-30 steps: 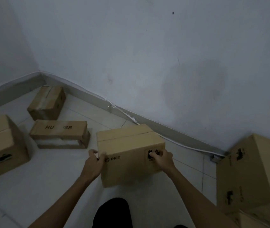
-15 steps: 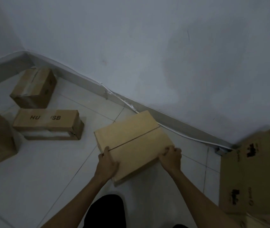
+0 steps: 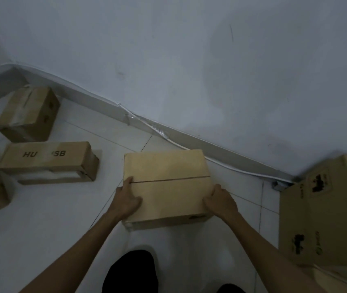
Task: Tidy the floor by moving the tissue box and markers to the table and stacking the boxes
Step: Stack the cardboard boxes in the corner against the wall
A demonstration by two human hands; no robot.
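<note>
— Both ends gripped: why?
— We hold the plain tan cardboard box [image 3: 166, 166] level, low by the pale painted wall [image 3: 189, 81], left hand [image 3: 127, 199] and right hand [image 3: 220, 200] curled round its near corners, likely for stacking.

The middle box [image 3: 166, 182] is plain brown cardboard, matt and smooth, as is the long box [image 3: 47, 159]. The corner box [image 3: 31, 115] is creased cardboard under shiny clear tape [image 3: 22, 105]. The floor [image 3: 41, 218] is smooth pale tile with a faint sheen; the wall [image 3: 189, 60] is matt paint.
</note>
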